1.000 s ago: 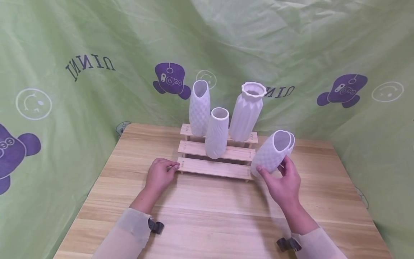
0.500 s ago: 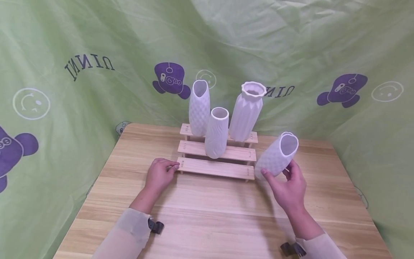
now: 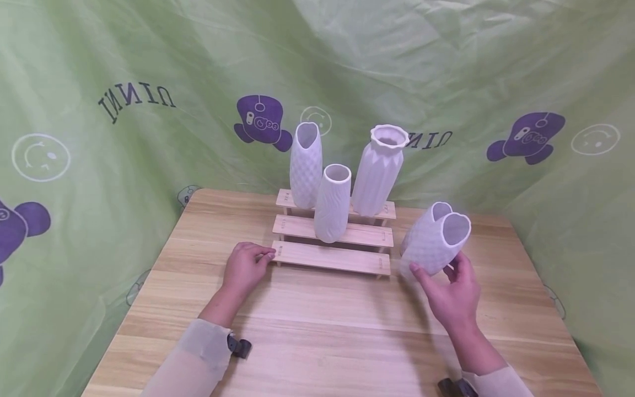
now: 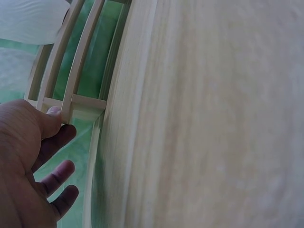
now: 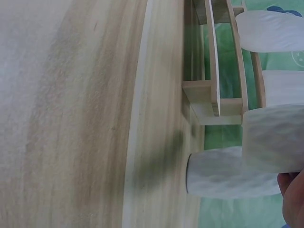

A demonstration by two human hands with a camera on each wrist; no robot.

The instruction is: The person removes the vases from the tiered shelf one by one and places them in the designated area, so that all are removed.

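Note:
My left hand (image 3: 245, 270) pinches the left end of the lowest step of a three-step wooden display stand (image 3: 327, 259) between thumb and forefinger; its other fingers stay loose in the left wrist view. My right hand (image 3: 453, 298) grips a white diamond-textured vase (image 3: 439, 256), tilted to the right, beside the stand's right end. Right behind it another white vase (image 3: 418, 234) stands on the table, partly covered by the held one. In the right wrist view the held vase (image 5: 275, 137) hangs above the table, apart from the stand.
A diamond-textured vase (image 3: 306, 171) and a fluted vase (image 3: 378, 176) stand on the top step. On the middle step is a wave-patterned vase (image 3: 333, 207). A green patterned curtain (image 3: 446, 71) surrounds the wooden table (image 3: 317, 342).
My right hand has carried its vase to the right and nearer to me, away from the stand's right end. More of the vase behind shows. My left hand has stayed put.

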